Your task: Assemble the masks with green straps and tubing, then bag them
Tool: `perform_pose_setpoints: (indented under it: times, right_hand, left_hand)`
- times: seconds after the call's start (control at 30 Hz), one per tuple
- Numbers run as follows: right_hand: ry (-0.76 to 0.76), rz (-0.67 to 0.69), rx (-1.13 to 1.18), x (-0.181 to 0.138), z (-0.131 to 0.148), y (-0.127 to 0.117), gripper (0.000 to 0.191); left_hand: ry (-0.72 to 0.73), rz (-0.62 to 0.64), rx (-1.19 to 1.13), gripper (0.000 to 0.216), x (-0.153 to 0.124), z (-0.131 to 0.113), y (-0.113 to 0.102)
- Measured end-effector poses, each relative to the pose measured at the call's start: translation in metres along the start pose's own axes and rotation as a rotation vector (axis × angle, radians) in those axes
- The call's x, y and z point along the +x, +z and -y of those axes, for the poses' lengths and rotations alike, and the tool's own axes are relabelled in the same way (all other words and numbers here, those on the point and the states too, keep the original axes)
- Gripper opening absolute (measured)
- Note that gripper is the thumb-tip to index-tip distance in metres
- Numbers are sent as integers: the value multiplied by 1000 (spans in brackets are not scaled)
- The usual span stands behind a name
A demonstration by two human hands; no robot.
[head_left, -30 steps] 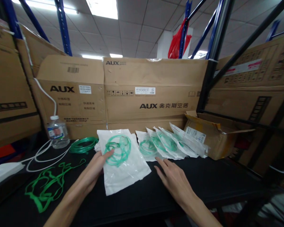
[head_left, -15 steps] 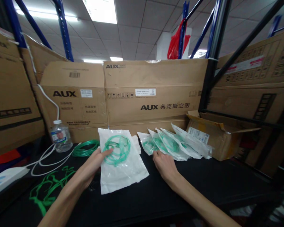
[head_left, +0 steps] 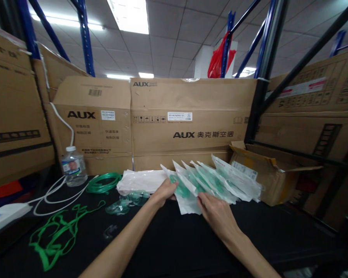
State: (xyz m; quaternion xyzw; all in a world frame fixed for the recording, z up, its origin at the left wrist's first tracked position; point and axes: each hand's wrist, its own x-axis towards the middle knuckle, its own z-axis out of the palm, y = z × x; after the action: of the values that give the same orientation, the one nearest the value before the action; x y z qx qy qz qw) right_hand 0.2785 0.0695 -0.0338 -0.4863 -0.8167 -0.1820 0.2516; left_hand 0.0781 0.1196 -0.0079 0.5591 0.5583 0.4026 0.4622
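Note:
My left hand (head_left: 164, 192) is closed on the left edge of a white-backed clear pouch (head_left: 189, 205) with green tubing inside. That pouch stands at the left end of a row of similar pouches (head_left: 220, 183), leaning one against another. My right hand (head_left: 217, 211) pinches the lower edge of a pouch at the front of the row; which pouch its fingertips hold is partly hidden. Left of my hands lie clear greenish plastic pieces (head_left: 127, 201), and behind them a stack of flat white pouches (head_left: 142, 181).
A coil of green tubing (head_left: 103, 183), green elastic straps (head_left: 59, 231), a water bottle (head_left: 74, 168) and a white power strip (head_left: 8, 216) with cable are on the left. An open cardboard box (head_left: 274, 181) stands right of the row. Large cartons (head_left: 191, 104) wall off the back.
My left hand has carried the pouch right and set it against the row's left end. The plastic pieces and white stack behind it now show. My right hand has shifted slightly right and down.

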Motion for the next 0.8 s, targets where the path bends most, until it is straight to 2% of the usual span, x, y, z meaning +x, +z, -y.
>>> perform_pose_setpoints:
  times: [0.13,0.3,0.4,0.53,0.67,0.8]
  right_hand:
    - [-35,32,-50,-1,2,6,26]
    - [1,74,-95,-3,-1,15,36]
    - [7,94,-109,-5,-1,20,36]
    - [31,102,-132,-5,-1,23,32]
    - [53,93,-138,-6,-1,23,36]
    - [46,63,-119,-12,-4,26,41]
  left_hand:
    - [-25,-12,149,29,34,-1,16]
    - [15,-239,430,36,59,-7,16]
    - [46,-310,571,38,61,-6,14]
    - [58,-300,688,35,66,-3,12]
    - [104,-312,738,34,67,-1,13]
    - [224,-368,742,39,55,1,19]
